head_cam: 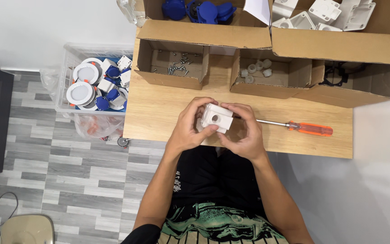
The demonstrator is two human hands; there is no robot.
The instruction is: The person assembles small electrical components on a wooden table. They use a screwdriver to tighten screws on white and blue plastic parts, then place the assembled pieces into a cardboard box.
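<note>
A wooden table (159, 113) is seen from above, with cardboard boxes (335, 45) ranged along its far edge. Above its near edge a white plastic housing (216, 118) is held between both hands. Its long axis runs roughly left to right, and the face with a round hole is turned up toward the camera. The left hand (188, 129) and right hand (247, 133) are curled closed around it. An orange-handled screwdriver (296, 127) lies just right, tip toward the hands.
</note>
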